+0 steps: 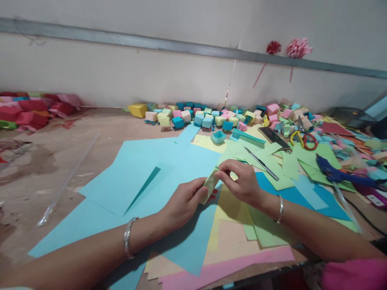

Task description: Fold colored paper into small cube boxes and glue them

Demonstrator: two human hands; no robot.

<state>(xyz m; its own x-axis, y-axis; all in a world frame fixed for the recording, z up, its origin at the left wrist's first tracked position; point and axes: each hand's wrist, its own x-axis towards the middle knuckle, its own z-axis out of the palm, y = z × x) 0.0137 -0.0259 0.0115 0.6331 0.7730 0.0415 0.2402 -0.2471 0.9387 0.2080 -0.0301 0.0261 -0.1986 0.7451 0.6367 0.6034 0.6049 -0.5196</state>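
Left hand (185, 199) bare; shiny silver-toned metal bangle (127, 238), rounded, at the wrist. Right hand (243, 183) bare; slimmer silver-toned bangle (281, 209) at the wrist. Bright magenta fabric (355, 274) at lower right, apparently clothing; garment type unclear.

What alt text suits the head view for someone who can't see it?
The left hand and right hand hold a pale green paper piece over blue sheets. Small paper blocks cluster behind; a pen and scissors lie to the right.
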